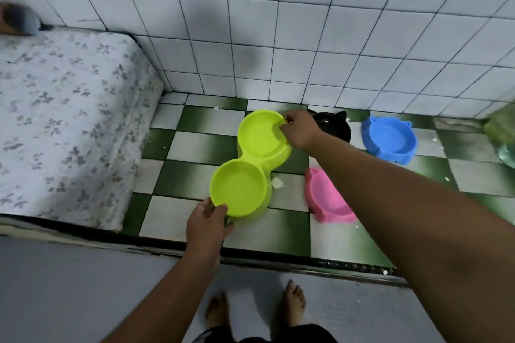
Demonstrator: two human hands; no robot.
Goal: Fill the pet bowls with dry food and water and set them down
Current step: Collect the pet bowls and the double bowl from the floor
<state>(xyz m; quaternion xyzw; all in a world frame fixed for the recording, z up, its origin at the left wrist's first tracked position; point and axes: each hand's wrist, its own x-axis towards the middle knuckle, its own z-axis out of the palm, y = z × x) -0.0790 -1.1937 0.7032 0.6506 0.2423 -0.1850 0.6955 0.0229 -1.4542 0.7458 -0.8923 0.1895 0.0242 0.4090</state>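
Note:
A lime-green double pet bowl (250,164) is held over the green-and-white checkered floor, both cups empty. My left hand (207,224) grips the rim of its near cup. My right hand (299,129) pinches the rim of its far cup. A pink bowl (326,198) sits on the floor to the right of the double bowl. Behind my right hand stands a black bowl (337,125), partly hidden. A blue bowl (388,139) rests further right. All look empty.
A mattress with a grey floral sheet (69,120) fills the left side. The white tiled wall (278,36) backs the floor area. A raised dark threshold (278,256) separates the checkered floor from the grey floor where my bare feet (256,309) stand. A blurred green object (501,131) sits far right.

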